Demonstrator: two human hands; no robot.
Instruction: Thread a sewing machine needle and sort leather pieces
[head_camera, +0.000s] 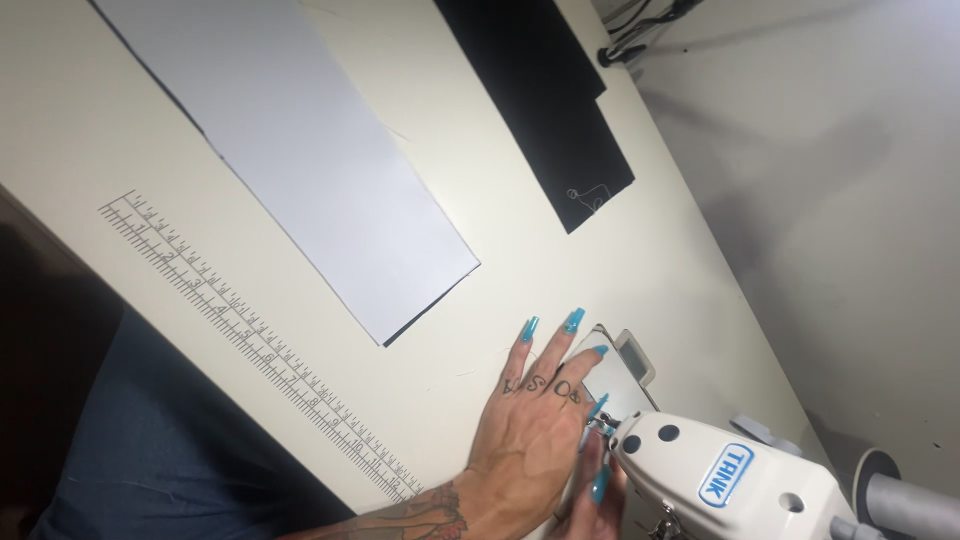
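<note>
My left hand (530, 425), with long teal nails and a tattooed forearm, lies palm down on the cream table (620, 270), its fingers spread. The fingertips on its right side reach the metal needle plate (628, 362) and the needle area under the white sewing machine head (720, 480). Lower down, against the machine head, part of a further finger with a teal nail (600, 485) shows. I cannot tell whether it belongs to my right hand, and the rest is hidden.
A long pale grey sheet (300, 150) lies diagonally across the table, a black layer showing at its edge. A black fabric strip (540, 100) with a loop of white thread (585, 197) lies further back. A ruler (250, 340) is printed along the near edge. Cables (630, 40) hang at the far corner.
</note>
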